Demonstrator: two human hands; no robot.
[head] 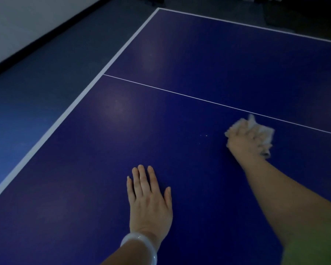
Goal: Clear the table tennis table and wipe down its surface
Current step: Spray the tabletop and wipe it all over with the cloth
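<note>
Wiping blue table [199, 60], cloth [264, 131] under right hand [245, 138], blurred.

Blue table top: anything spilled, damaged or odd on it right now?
Nothing damaged. A few tiny pale specks lie on the blue table tennis table left of the crumpled white cloth gripped by the right hand. The left hand rests flat.

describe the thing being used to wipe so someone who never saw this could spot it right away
Start at the big blue table tennis table and follow its thin white centre line toward the right. Just on the near side of that line, the right hand presses on a crumpled whitish cloth. It is the only loose thing on the surface; the left hand lies flat and bare.
</note>
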